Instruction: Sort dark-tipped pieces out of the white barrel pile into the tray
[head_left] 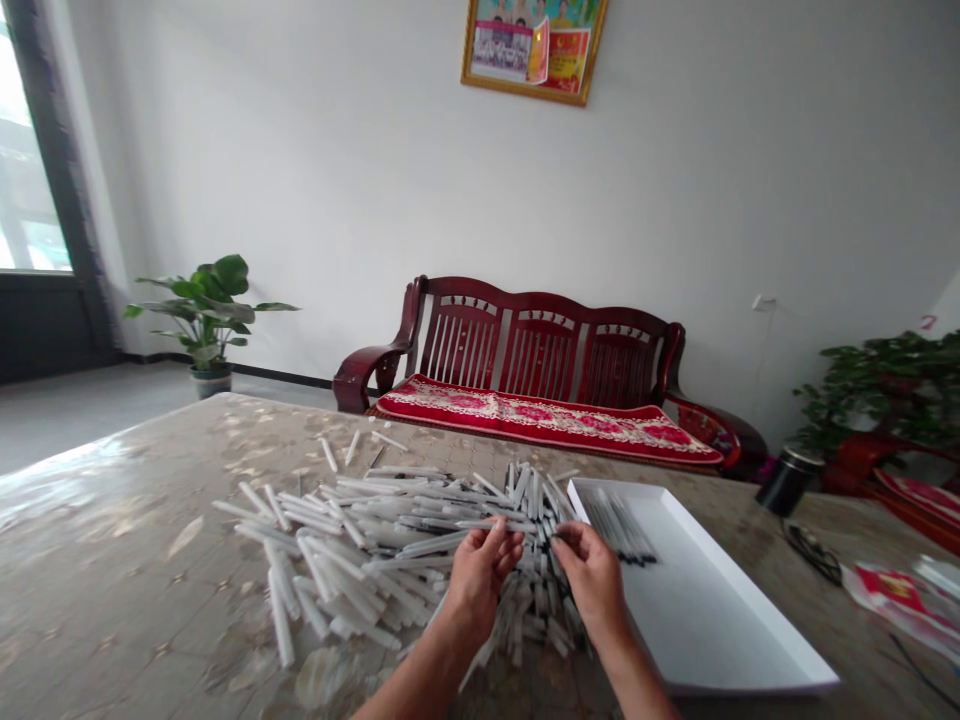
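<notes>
A large loose heap of whitish translucent pen-like sticks (pixel 375 540) covers the middle of the table, with dark tips among those on its right side. My left hand (pixel 487 560) pinches one pale pen over the heap. My right hand (pixel 589 570) is closed at the pen's right end, thumb and forefinger together around something small and dark. To the right lies a shallow white box (pixel 712 600). Several dark-tipped pens (pixel 619 525) rest side by side in its upper left part.
The patterned table (pixel 112 560) also holds a black cylinder (pixel 790 480), a dark cable (pixel 814 552) and a red-and-white packet (pixel 900 595) at the right. Behind it stands a wooden bench (pixel 510 350); a potted plant (pixel 211 320) is at the left.
</notes>
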